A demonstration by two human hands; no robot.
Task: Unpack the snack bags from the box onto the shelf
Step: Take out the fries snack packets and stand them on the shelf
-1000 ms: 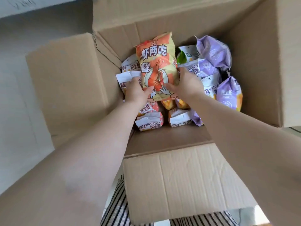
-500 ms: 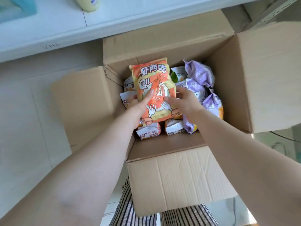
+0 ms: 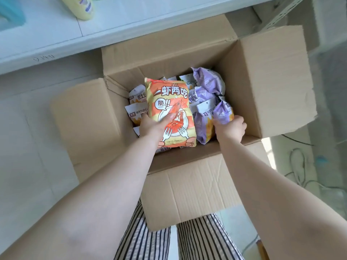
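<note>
**Two hands, two bags, shelf straight ahead**

One orange prawn snack bag (image 3: pixel 170 111) is pinched near its lower half by the left hand (image 3: pixel 154 126), thumb across the front, held just above the open box (image 3: pixel 266 81). Its long axis runs away from the person, top edge pointing toward the white shelf (image 3: pixel 131 21) beyond the box. The right hand (image 3: pixel 230 126) curls around a purple bag (image 3: pixel 222 113) inside the box, near the right wall. The left hand looks readier to reach forward first.
</note>
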